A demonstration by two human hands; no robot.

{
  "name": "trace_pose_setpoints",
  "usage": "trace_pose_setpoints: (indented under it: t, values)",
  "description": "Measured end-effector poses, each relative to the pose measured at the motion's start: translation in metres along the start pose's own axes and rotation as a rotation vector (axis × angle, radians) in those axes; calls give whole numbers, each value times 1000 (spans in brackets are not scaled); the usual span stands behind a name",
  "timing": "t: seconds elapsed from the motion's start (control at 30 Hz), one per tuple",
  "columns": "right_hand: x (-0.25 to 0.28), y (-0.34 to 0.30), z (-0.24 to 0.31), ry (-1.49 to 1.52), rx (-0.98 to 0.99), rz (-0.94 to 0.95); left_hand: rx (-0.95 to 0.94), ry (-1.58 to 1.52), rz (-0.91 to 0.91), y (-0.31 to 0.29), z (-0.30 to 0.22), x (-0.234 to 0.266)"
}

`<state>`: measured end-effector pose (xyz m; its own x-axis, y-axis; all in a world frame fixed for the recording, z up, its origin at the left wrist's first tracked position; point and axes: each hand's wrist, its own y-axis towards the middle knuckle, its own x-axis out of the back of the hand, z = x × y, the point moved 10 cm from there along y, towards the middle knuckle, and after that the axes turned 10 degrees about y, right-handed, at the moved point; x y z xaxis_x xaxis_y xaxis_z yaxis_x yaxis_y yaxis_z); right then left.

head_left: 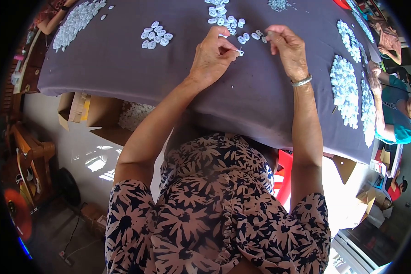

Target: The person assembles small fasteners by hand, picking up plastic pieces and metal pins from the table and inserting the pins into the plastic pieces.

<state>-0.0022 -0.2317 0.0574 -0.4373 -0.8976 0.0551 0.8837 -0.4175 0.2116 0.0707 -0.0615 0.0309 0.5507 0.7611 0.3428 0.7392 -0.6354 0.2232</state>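
My left hand [213,54] pinches a small white plastic piece [240,53] between thumb and fingertips, just above the dark tablecloth [178,59]. A thin pin-like bit sticks up from that piece. To its right, my right hand [287,48] is raised with thumb and forefinger closed together; what they hold, if anything, is too small to make out. Between and beyond the hands lie loose white oval pieces with holes [243,38]. Further off, more of them form a pile [219,10]. A separate small cluster of the same pieces [156,34] sits left of my left hand.
A large white heap [80,23] covers the far left. More heaps [345,91] line the right edge, near another person in teal [395,107]. Tiny clear bits [278,4] lie at the back. An open cardboard box [105,112] of white pieces stands under the table's left side.
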Motion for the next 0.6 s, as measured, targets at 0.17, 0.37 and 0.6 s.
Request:
trace_pose_setpoints:
  t: [0.17,0.37,0.6]
  values:
    - [38,6,-2,-164,85,-210,-6,-67,-37,1,5,5]
    - [1,6,17,-435,298,-59,48,-195,-77,2,5,12]
    - [-15,19,17,-649,230,136,-4,-110,-69,3,10,9]
